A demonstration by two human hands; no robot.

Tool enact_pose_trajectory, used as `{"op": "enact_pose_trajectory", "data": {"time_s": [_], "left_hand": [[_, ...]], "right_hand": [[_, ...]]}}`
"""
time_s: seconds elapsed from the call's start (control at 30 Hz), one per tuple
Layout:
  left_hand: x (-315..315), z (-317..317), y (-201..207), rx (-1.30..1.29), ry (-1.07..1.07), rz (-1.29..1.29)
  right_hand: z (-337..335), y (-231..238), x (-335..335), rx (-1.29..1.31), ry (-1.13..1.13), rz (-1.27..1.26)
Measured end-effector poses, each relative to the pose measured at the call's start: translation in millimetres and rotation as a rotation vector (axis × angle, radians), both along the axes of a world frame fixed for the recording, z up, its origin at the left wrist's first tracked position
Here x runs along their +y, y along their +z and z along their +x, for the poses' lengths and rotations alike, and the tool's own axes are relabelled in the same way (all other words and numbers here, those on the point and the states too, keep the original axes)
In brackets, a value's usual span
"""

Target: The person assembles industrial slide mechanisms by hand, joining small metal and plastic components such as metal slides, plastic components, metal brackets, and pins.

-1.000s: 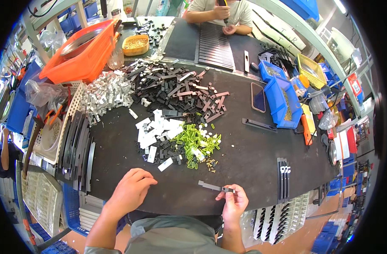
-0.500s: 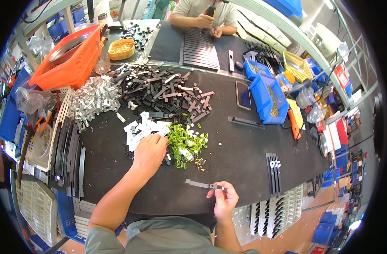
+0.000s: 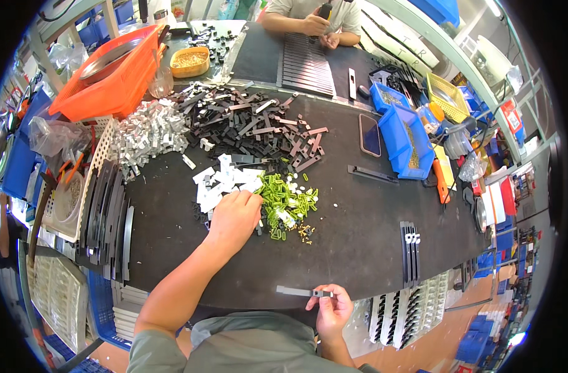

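My left hand [image 3: 236,219] reaches down to the near edge of a pile of white flat parts [image 3: 225,182], right beside the loose green oblong pieces [image 3: 290,200]. Its fingers are curled together, and their tips and anything between them are hidden. Close to the table's near edge, my right hand [image 3: 334,309] pinches one end of a thin grey metal strip [image 3: 294,291], which points left, nearly level. A small light-coloured bit shows at the pinched end. Tiny brass pieces [image 3: 306,233] lie just nearer than the green ones.
Behind are heaps of dark strips [image 3: 253,124] and silvery clips [image 3: 146,140]. Several dark bars [image 3: 411,256] lie at right, with a phone [image 3: 370,134] and blue bin [image 3: 393,155] beyond. An orange basket [image 3: 104,93] stands far left. Opposite, a person's hand [image 3: 315,25] holds a tool.
The whole view has shifted slightly. My left hand stays at the white pile, fingers a little nearer the green pieces. The grey strip in my right hand has become more level.
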State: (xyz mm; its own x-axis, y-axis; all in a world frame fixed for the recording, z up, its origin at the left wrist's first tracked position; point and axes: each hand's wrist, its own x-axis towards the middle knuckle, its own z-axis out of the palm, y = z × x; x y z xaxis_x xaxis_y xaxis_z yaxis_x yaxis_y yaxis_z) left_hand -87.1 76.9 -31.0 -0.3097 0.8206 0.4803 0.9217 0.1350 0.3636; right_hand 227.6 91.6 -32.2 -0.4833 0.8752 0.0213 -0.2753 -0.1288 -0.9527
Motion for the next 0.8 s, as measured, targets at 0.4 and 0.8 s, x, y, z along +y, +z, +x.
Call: {"op": "enact_pose_trajectory", "data": {"time_s": [0.4,0.8], "left_hand": [[-10,-10,13,-0.128,0.069,0.052],[2,-6,-1,0.050,0.009,0.017]], "right_hand": [[-31,-12,42,0.018,-0.065,0.086],[-31,-10,40,-0.038,-0.008,0.075]]}}
